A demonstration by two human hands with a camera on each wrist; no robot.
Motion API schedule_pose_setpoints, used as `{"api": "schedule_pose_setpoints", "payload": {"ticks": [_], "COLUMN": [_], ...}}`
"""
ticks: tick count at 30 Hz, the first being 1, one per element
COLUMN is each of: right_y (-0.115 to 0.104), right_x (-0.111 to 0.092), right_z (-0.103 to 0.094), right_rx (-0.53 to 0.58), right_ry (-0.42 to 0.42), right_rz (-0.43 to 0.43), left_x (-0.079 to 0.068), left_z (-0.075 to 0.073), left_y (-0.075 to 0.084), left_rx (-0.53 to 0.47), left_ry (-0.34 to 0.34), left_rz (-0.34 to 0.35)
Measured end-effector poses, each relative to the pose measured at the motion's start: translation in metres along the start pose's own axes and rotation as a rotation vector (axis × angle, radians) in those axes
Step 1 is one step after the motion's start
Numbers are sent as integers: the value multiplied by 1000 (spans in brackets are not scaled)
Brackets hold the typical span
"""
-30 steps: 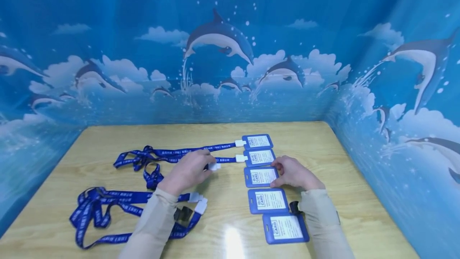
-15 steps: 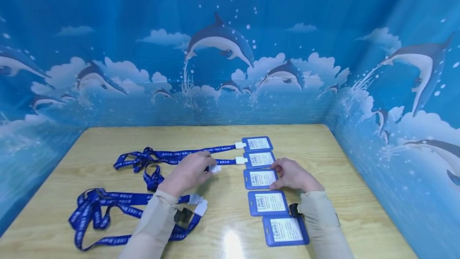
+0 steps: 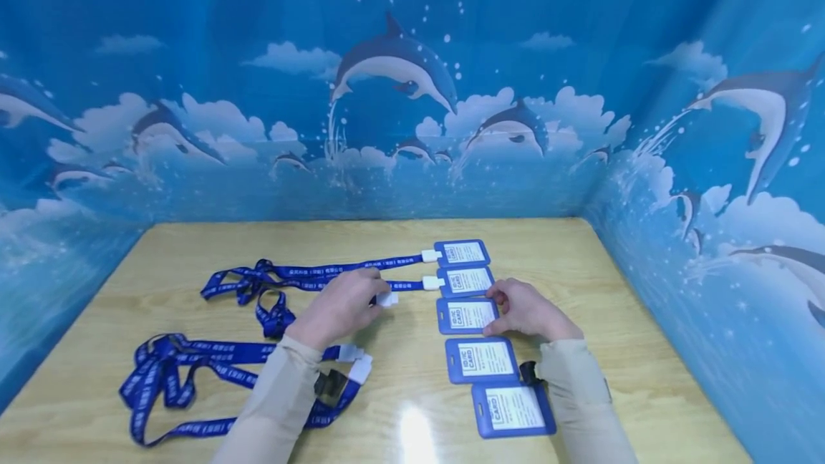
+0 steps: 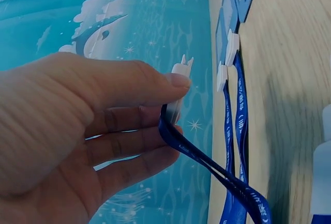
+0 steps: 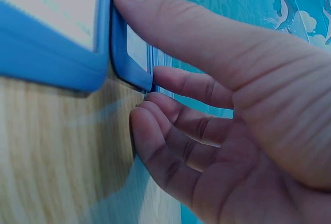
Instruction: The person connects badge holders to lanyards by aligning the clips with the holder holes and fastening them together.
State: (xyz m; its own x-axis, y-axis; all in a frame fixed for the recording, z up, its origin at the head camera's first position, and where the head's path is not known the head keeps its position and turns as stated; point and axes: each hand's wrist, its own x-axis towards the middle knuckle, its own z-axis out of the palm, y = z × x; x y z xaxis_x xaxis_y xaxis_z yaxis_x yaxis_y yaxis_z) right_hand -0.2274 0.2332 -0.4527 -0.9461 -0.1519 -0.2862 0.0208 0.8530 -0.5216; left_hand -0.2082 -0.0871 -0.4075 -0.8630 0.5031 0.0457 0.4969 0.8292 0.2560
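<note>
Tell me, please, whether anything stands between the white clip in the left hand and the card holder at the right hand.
Nothing visible does: only tabletop shows between the white clip in the left hand and the card holder held by the right hand. Another lanyard lies on the far side of that gap, not across it.

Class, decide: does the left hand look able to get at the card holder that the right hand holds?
Probably yes: nothing seems to lie between the left hand and the slotted end of the card holder, and the right hand holds the other end. The left hand pinches a white clip, though.
</note>
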Motion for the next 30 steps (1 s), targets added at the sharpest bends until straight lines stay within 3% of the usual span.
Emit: {"api": "schedule_pose_setpoints", "payload": {"ticks": [12, 30], "right_y": [-4, -3], "right_x": [-2, -5], "right_z": [-3, 1], "right_rx": [-3, -26], "right_ry": [-5, -1], "right_rz": [-21, -22], "left_x": [2, 2], "left_z": [-1, 6], "left_y": [4, 6], "left_rx": [-6, -3], "left_ry": [11, -23], "left_rz": [38, -16]}}
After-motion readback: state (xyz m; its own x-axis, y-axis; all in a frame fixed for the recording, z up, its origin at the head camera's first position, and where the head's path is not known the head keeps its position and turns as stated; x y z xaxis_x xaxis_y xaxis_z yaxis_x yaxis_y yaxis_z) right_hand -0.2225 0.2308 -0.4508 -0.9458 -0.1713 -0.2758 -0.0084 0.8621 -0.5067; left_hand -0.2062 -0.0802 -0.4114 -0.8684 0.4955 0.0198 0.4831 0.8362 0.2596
